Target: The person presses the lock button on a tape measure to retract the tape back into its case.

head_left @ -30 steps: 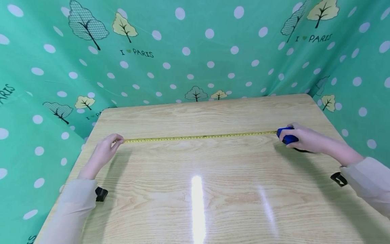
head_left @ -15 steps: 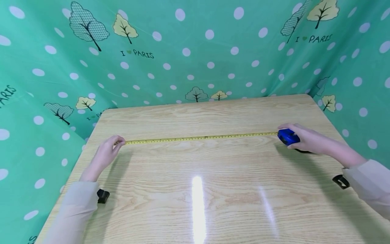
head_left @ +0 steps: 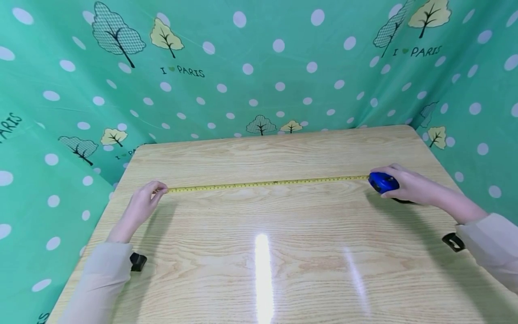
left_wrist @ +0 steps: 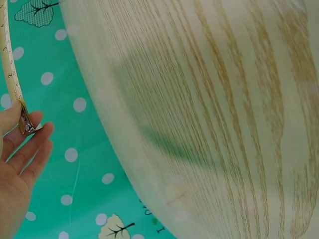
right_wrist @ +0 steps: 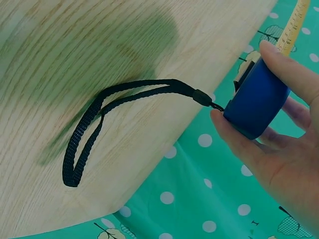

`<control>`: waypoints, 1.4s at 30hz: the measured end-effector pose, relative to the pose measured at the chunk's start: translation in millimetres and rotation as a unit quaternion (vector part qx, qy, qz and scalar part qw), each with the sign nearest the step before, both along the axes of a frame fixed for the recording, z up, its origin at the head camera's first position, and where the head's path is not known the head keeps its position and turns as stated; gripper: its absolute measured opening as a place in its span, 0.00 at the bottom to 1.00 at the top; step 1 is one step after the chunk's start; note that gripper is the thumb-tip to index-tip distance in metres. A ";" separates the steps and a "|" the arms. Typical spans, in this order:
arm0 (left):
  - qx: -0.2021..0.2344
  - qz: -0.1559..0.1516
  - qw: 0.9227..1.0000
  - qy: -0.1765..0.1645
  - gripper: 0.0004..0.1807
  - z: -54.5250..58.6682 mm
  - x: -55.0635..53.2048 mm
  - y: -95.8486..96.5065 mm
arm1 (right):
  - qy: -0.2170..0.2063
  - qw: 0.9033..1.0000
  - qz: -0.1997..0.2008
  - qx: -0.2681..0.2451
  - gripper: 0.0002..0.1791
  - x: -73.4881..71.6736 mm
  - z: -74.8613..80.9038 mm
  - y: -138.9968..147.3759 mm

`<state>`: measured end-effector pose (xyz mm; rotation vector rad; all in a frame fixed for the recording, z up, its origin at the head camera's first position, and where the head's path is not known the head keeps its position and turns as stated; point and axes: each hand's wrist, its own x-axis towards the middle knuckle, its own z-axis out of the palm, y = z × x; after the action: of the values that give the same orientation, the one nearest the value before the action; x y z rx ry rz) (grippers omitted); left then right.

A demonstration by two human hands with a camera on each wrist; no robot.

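Observation:
A yellow tape measure blade (head_left: 267, 183) stretches nearly level across the table between both hands. At its left end my left hand (head_left: 141, 202) pinches the blade's tip; the left wrist view shows the metal end hook (left_wrist: 28, 124) between thumb and fingers. The blue tape measure case (head_left: 383, 182) is gripped by my right hand (head_left: 413, 184), and the blade comes out of the case's left side. In the right wrist view, thumb and fingers wrap the case (right_wrist: 259, 99), and a black wrist strap (right_wrist: 84, 134) hangs from it in a loop.
The wood-grain table (head_left: 210, 279) lies under both hands, with shadows of the arms on it. A green dotted curtain (head_left: 226, 58) surrounds its back and sides. Black wrist-worn devices show by the left sleeve (head_left: 138, 261) and the right sleeve (head_left: 453, 242).
The right fingers have shifted on the case, with the index finger lifting off and settling again. The left hand, still pinching the blade's end, has moved very slightly right and down in view.

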<state>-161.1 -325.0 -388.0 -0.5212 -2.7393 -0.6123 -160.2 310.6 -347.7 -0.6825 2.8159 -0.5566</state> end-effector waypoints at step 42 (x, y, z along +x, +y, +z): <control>-0.003 -0.036 0.999 0.002 0.04 5.9 0.0 26.8 | -0.006 1.000 0.005 -0.021 0.34 0.7 -1.5 -10.7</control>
<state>-161.1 -298.2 -382.1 -0.6231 -2.7296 -0.6203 -159.4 299.9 -349.2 -0.6985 2.7946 -0.6177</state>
